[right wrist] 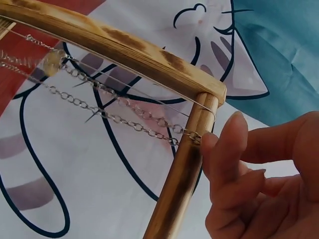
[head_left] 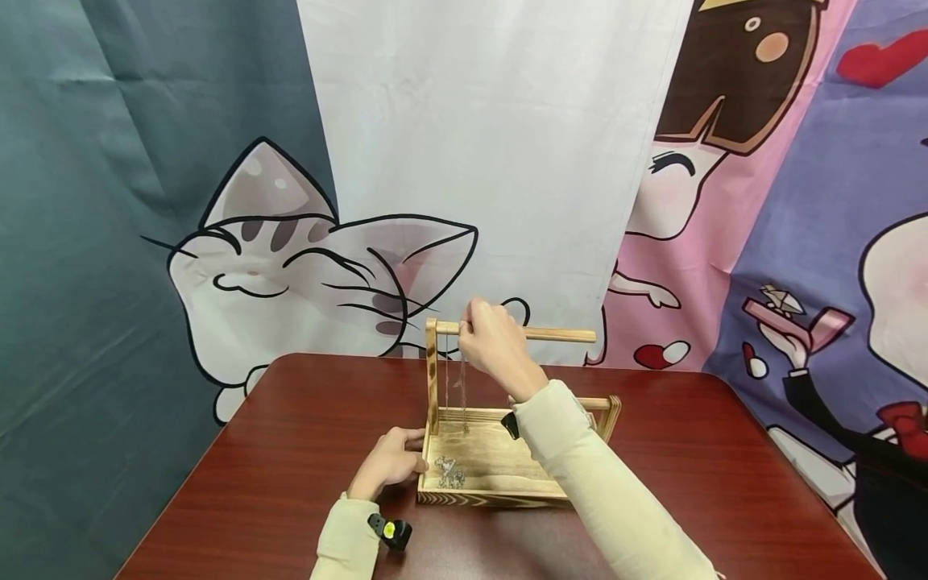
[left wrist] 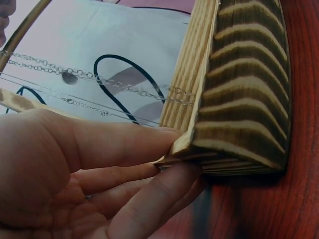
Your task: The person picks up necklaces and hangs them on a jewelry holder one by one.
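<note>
Nearest is the cream right sleeve [head_left: 638, 507], at four o'clock from the middle of the wooden tray [head_left: 493, 499]. At twelve o'clock, the right hand [head_left: 499, 346] is by the upper rod [head_left: 561, 334]; its curled fingertips are clamped on a silver chain [right wrist: 119, 119], which hangs at eleven o'clock, beside a finer chain [head_left: 446, 383]. The left hand [head_left: 390, 463], at nine o'clock, is clamped on the tray's wall. Inside, at eight o'clock, lies silver jewelry [head_left: 451, 477].

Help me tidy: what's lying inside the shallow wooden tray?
A silvery metal pile lies in the tray, front left; the cream right sleeve hides part of its right end.
</note>
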Demonstrator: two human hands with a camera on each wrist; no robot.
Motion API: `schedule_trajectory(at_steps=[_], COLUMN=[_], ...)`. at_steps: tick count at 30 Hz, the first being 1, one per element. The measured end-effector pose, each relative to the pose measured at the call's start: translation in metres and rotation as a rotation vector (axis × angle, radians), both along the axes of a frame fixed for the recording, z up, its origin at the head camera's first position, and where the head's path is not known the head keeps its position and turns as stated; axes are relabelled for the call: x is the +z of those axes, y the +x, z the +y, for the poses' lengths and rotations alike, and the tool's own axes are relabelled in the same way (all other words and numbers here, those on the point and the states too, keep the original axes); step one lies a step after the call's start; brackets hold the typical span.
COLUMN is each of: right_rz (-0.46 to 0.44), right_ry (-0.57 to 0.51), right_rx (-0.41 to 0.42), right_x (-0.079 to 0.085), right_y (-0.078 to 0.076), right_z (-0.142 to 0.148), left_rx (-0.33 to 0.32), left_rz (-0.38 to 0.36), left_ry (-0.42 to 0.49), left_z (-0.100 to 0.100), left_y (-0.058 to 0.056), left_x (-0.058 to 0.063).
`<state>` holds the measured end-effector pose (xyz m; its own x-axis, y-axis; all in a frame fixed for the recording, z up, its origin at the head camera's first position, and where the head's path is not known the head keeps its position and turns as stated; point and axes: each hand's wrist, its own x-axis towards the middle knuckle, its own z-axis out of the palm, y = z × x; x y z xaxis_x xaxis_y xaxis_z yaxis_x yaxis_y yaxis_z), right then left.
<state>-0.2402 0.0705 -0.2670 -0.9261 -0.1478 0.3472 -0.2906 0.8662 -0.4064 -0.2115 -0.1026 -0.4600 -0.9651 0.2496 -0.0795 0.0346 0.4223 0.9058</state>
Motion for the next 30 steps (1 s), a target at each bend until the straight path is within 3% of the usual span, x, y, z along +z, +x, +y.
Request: schedule_trajectory(at_steps=[7, 12, 19, 30], right_rz=[-0.005, -0.016, -0.104, -0.208], right_ry=[-0.064, -0.111, -0.135, -0.163], right_rx=[0.031, 0.059, 0.091, 0.145], right_x=[-0.008, -0.023, -0.064, -0.131], right_y=[0.009, 0.020, 0.033, 0.040], right_z=[0.006, 0.009, 0.012, 0.021], left_rx=[0.000, 0.003, 0.001, 0.002], left_rz=[-0.008, -0.020, -0.025, -0.027], left_ry=[-0.002, 0.006, 0.029, 0.028], left_z=[0.000, 0.000, 0.001, 0.000], left_y=[0.000, 0.001, 0.001, 0.000], left_x=[0.000, 0.001, 0.001, 0.003])
